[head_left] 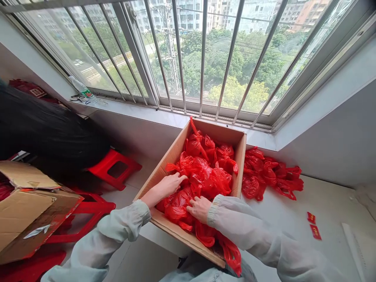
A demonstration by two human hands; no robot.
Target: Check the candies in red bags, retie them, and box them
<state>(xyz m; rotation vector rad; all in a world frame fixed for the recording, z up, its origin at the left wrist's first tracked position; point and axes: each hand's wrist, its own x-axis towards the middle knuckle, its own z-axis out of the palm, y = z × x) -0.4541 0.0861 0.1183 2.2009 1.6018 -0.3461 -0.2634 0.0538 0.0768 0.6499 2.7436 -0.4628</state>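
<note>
An open cardboard box (169, 153) stands in front of me, filled with several tied red plastic bags (202, 170). My left hand (170, 185) reaches over the box's left side, its bent fingers on a red bag. My right hand (200, 208) is lower and to the right, fingers curled against a bag near the front of the box. Both hands look closed on the thin plastic, with some fingertips hidden in its folds. One bag's handles hang over the front edge of the box.
More red bags (268, 172) lie right of the box, with two small red packets (315, 232) beyond. Left are a red stool (116, 168), another cardboard box (32, 211) and a person in black (49, 129). A bottle (82, 89) lies on the sill below the barred window.
</note>
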